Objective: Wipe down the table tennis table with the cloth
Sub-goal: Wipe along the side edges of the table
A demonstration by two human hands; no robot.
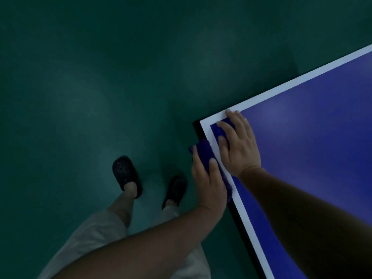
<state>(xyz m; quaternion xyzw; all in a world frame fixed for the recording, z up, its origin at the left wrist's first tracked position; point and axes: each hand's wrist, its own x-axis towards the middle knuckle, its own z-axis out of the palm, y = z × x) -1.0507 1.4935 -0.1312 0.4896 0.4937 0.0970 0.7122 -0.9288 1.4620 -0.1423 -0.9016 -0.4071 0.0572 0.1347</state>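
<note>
Dark green floor (100, 77) filled most of the view. Blue table (312, 148) occupied the right side, one corner pointing toward mid-frame, a white line (281, 89) running along both edges. Person stood beside that corner in pale trousers (96, 234) and black clogs (125, 174).

Right hand (239, 146) lay flat on the tabletop just inside the corner, fingers straight and spread, tips reaching the white line.

Left hand (209, 182) sat at the tabletop's left edge, close to the corner, fingers curled around a purple cloth (203, 152). Cloth was bunched over that edge, partly on the white line, partly past it.
</note>
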